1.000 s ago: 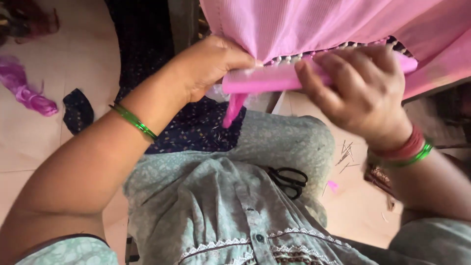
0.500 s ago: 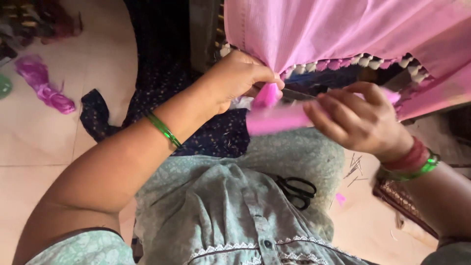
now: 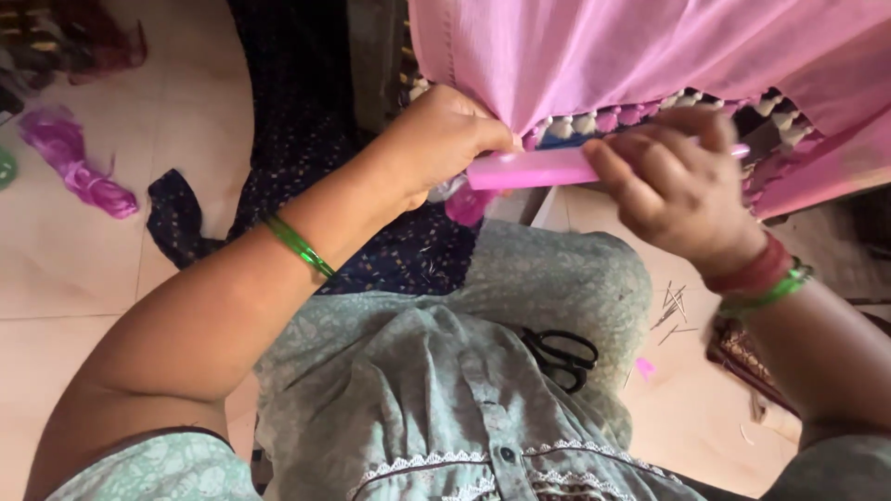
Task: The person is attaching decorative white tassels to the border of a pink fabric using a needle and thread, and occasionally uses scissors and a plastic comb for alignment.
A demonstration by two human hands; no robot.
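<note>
A pink cloth (image 3: 594,46) hangs across the top of the view, with a row of small tassels (image 3: 594,122) along its lower edge. My left hand (image 3: 441,139) pinches that edge at its left end, fingers closed on the fabric. My right hand (image 3: 677,186) holds a pink stick-shaped tool (image 3: 534,170) level, just under the tassel row; its left end reaches my left hand's fingertips. A tuft of pink thread (image 3: 464,206) hangs below the tool near my left hand.
Black-handled scissors (image 3: 560,355) rest on my lap on the grey-green garment (image 3: 520,306). A dark blue printed cloth (image 3: 306,139) lies on the tiled floor ahead. Pink thread bundles (image 3: 74,167) lie at the left, loose pins or threads (image 3: 673,311) on the floor at the right.
The pink tool has moved up close under the tassel edge and sits more level. Both hands have shifted slightly, and the view has drifted so the cloth sits more to the right.
</note>
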